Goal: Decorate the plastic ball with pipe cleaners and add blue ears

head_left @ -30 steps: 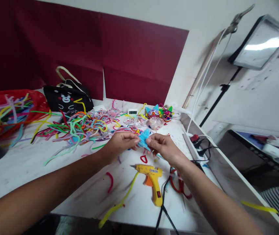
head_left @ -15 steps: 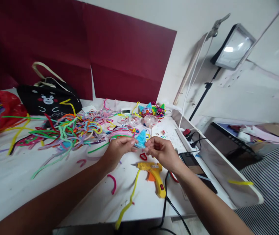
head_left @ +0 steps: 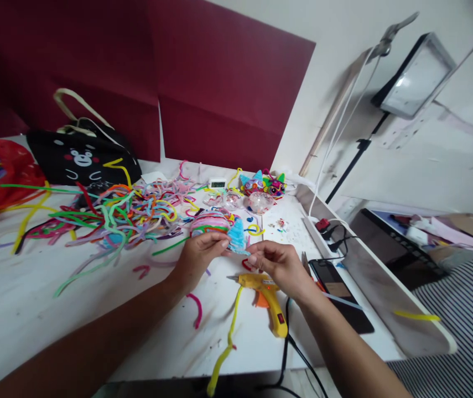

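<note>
A blue fuzzy triangular piece (head_left: 237,235) is pinched at its lower left by my left hand (head_left: 205,254). My right hand (head_left: 275,262), fingers closed, grips the piece's lower right end, where a thin blue strand sticks out. Just behind lies a striped, rounded pipe-cleaner item (head_left: 209,222) in pink, white and green. A yellow hot glue gun (head_left: 271,298) rests below my right hand, its nozzle pointing left. Near it are a yellow pipe cleaner (head_left: 231,329) and a short pink one (head_left: 197,310).
Tangled pipe cleaners (head_left: 124,215) spread over the left of the white table (head_left: 145,342), before a black bag (head_left: 82,160). Two colourful cat-like masks (head_left: 253,182) stand at the back. A power strip (head_left: 319,236), a dark flat device (head_left: 344,298) and black cables lie right.
My right hand has drawn slightly away from my left, and a thin blue strand now shows between the triangle and its fingers. The whole view has shifted a little.
</note>
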`<state>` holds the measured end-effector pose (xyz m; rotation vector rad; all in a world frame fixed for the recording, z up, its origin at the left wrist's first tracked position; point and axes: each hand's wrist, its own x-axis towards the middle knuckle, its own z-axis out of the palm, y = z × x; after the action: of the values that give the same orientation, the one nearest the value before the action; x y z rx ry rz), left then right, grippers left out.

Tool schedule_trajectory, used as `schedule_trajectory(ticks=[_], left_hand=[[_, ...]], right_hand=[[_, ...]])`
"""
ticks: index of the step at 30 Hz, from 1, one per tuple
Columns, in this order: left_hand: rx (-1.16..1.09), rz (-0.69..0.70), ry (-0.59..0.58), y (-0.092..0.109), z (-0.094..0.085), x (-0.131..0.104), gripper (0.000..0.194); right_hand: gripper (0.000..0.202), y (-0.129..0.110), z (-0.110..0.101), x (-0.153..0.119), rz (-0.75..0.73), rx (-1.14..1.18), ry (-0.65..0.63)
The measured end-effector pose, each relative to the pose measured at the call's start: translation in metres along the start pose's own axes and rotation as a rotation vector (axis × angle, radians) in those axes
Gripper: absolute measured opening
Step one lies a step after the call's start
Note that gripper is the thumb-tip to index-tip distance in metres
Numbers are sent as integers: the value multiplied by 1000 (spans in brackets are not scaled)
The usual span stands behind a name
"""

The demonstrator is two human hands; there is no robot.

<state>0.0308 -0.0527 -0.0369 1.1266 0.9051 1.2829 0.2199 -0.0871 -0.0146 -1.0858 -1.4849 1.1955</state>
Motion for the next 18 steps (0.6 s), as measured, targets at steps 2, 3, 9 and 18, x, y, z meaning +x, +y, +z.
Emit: schedule_trajectory(ticks=[2,3,9,18], left_hand=[[-20,19,21,-4,-3,0,25],[-29,26,23,-6,-3,0,25],[-78,32,-23,-15,-5,-1,26],[-104,-64,-48,-19,-1,-2,35]], right_hand=[[23,-3,0,0,7,28,27],[23,-5,-1,-1,6,38,38],[27,-17,-17,-5,-36,68,143],[25,-9,-48,-4,-50,140,115]])
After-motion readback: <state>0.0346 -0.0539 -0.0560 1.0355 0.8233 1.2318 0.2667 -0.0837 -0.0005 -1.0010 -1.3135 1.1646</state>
